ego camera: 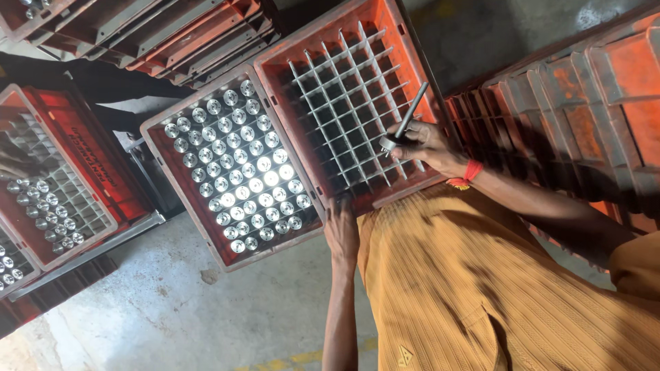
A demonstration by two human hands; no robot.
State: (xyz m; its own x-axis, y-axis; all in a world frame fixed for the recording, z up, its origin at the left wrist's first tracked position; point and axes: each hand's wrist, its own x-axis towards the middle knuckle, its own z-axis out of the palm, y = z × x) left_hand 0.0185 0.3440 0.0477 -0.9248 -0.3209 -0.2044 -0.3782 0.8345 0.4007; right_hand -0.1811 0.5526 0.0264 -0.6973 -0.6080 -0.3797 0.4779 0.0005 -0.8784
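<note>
My right hand (427, 145) grips a grey metal shaft (407, 122) that has a round disc at its lower end. It holds the shaft tilted over the near cells of an orange crate (412, 69), whose white grid divider (344, 89) looks empty. A red band is on that wrist. My left hand (341, 230) rests on the near rim where this crate meets a second crate (180, 206), fingers curled over the edge. The second crate is filled with several shiny round-headed metal parts (240, 168) standing in its cells.
A third red crate (103, 172) at the left is partly filled with the same parts. Empty orange crates are stacked on the right (584, 89) and at the top left (172, 34). Bare concrete floor (179, 309) lies below the crates.
</note>
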